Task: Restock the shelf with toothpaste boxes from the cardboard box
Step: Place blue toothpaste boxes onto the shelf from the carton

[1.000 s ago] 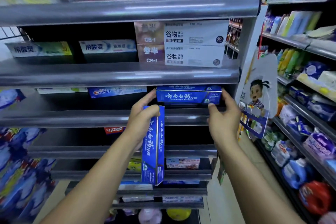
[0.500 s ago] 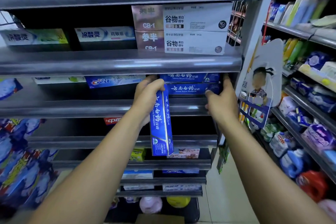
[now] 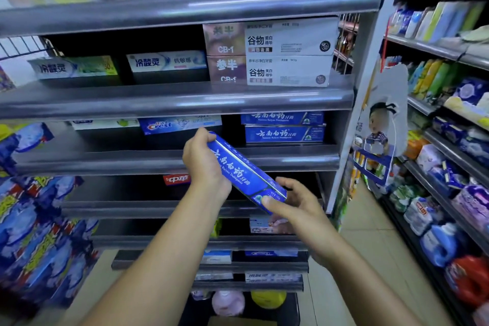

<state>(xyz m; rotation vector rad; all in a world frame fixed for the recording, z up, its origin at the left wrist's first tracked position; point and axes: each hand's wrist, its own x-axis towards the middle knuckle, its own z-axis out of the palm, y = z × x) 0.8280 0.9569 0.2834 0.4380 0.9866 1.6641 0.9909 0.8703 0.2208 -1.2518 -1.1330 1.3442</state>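
Observation:
A blue toothpaste box [image 3: 244,169] slants in front of the shelf, its upper end to the left. My left hand [image 3: 202,161] grips that upper end. My right hand [image 3: 293,204] pinches the lower right end, thumb on the front face. Behind them, two matching blue toothpaste boxes [image 3: 283,127] lie stacked at the right of the middle shelf [image 3: 172,161]. A corner of the cardboard box [image 3: 238,321] shows at the bottom edge.
A Crest box [image 3: 180,124] lies left of the blue stack, with dark bare shelf between them. White and brown boxes [image 3: 270,54] fill the shelf above. A cartoon sign [image 3: 381,127] hangs at the shelf's right end. Detergent bottles [image 3: 439,243] line the right-hand racks across the aisle.
My right hand left the stacked boxes and came down to take the lower end of the held box. My left hand tilted that box from upright to slanted.

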